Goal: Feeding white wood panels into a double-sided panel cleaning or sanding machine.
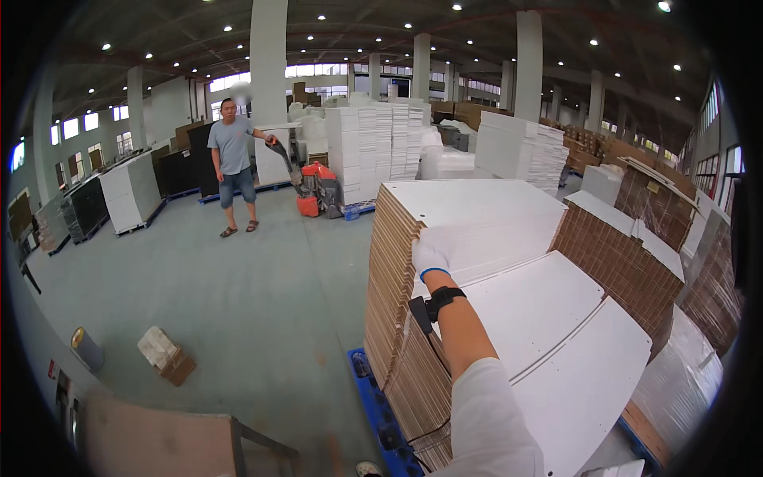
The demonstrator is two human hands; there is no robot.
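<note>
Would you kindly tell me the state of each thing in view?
Tall stack: piled
Lower stack: piled
Right hand: gloved, at the tall stack's edge; grip unclear
Strap: fastened at the wrist
Blue pallet: loaded
Pallet truck: handle held by a person
White bundle: film-wrapped

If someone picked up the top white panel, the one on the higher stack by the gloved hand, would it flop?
Probably not: the top white panel lies flat without visible sag, so it seems stiff. Being broad, it may be awkward to lift alone. Its smooth-looking face might slip against a glove.
</note>
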